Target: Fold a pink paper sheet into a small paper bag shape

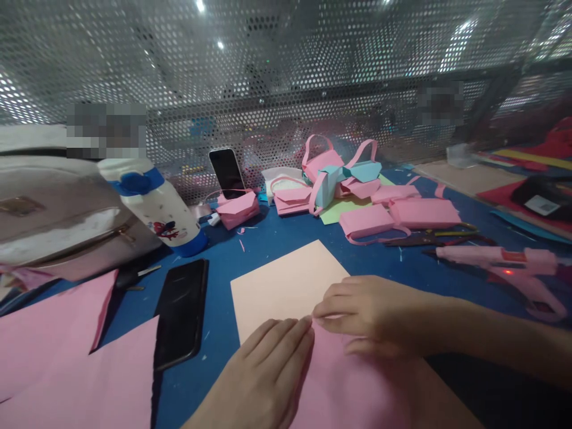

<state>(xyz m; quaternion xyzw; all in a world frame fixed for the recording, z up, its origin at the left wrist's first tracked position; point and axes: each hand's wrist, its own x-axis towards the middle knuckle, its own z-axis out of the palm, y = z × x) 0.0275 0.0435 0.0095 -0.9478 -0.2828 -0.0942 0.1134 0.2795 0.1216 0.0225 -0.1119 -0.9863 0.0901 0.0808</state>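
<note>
A sheet of pink paper [339,387] lies in front of me on top of a larger peach-coloured sheet [286,286]. My left hand [268,375] rests along the pink paper's left edge, fingers stretched out and close together; its thumb is hidden. From the right, my right hand [370,313] holds the far edge of the pink paper, fingers curled over it and thumb on the near side. The fingertips of both hands almost meet at the paper's far left corner. The near part of the paper runs out of view.
A black phone [183,313] and pink sheets [80,375] lie left, by a bottle [152,205] and a bag [67,214]. Several small pink paper bags [366,221] stand behind. A lit glue gun [504,259] lies right. Perforated metal [268,71] borders the blue table [218,262].
</note>
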